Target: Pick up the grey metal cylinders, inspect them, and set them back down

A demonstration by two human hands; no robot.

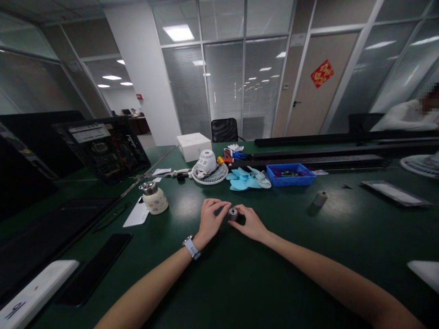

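A small grey metal cylinder [233, 214] with a dark spot on its top stands upright near the middle of the dark green table [240, 283]. My right hand [251, 222] grips it from the right, thumb and index finger on its side. On the other side is my left hand [211, 221], with a watch on the wrist; its thumb and index finger come together at the cylinder's upper left edge. Whether those fingertips hold anything is too small to tell. A second metal cylinder [320, 198] stands farther right.
Behind my hands lie light blue fan blades [242, 178], a white fan housing [206, 164], a blue tray [291, 180] with small parts and a white box [194, 146]. A cream jar [155, 201] stands left. At the far right sits a person [404, 115].
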